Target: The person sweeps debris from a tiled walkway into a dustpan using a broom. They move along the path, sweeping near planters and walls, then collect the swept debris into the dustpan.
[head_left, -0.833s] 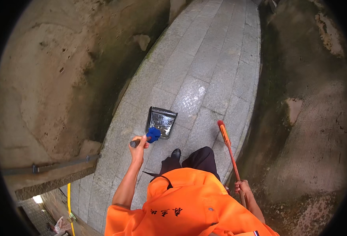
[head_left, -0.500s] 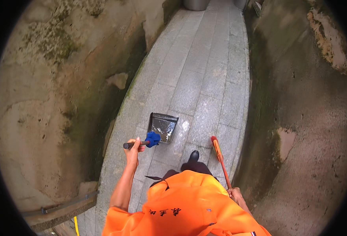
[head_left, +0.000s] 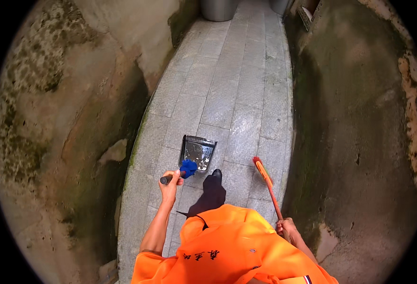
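My left hand [head_left: 170,183] is wrapped round the dark upright handle of a long-handled dustpan, with a blue cloth [head_left: 188,167] bunched on the handle just past my fingers. Below it, the black dustpan [head_left: 198,152] hangs over or rests on the paving; which of the two I cannot tell. Wet-looking dark matter and pale bits lie in its pan. My right hand [head_left: 288,228], at my right side, grips the red shaft of a broom [head_left: 265,177]. The broom's orange head with red bristles points forward, low over the paving, apart from the dustpan.
A narrow walkway of grey stone slabs [head_left: 218,99] runs ahead. Stained, mossy walls rise on the left [head_left: 90,123] and right [head_left: 350,132]. A grey round container [head_left: 219,8] stands at the far end, with another [head_left: 279,5] beside the right wall. My dark shoe [head_left: 217,175] is behind the dustpan.
I have moved forward along the walkway, and the far containers look closer. A different foot now shows in front. Both hands keep their holds; dustpan and broom have travelled along with me.
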The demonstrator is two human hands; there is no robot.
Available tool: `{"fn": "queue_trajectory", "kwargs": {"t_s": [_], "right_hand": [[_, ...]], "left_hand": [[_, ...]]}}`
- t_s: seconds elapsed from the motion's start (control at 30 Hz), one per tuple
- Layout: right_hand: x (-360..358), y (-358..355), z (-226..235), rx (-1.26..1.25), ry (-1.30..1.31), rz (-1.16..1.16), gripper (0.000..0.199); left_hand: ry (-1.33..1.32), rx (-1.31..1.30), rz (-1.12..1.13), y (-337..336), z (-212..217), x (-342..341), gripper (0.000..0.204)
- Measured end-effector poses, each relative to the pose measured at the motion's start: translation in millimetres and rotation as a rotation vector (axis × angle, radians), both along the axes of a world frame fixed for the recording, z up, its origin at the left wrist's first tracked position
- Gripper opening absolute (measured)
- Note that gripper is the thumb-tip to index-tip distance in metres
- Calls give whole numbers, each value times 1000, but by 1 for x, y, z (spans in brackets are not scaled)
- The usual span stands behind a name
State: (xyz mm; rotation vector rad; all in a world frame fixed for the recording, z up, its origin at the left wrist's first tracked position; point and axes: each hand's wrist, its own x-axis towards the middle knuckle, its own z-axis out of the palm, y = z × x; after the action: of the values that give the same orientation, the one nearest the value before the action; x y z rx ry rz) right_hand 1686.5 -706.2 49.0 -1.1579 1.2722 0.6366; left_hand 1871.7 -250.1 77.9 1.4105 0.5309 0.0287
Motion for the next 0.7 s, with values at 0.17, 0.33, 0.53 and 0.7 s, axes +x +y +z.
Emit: {"fn": "queue_trajectory", "kwargs": {"t_s": [0.17,0.33,0.53,0.7], "right_hand": [[138,-25,11,2,17,-48,13],[337,-44,-8,8,113,-73,11],[555,-83,-56,-75,12,-115,9],[769,-102,-5,-23,-84,-57,6]], "left_hand": [[10,-2,-53,-27,20,182,19],[11,42,-127,-50,13,422,21],[-27,63,-112,-88,25,647,20],[-55,76,-102,-98,79,834,19]]}}
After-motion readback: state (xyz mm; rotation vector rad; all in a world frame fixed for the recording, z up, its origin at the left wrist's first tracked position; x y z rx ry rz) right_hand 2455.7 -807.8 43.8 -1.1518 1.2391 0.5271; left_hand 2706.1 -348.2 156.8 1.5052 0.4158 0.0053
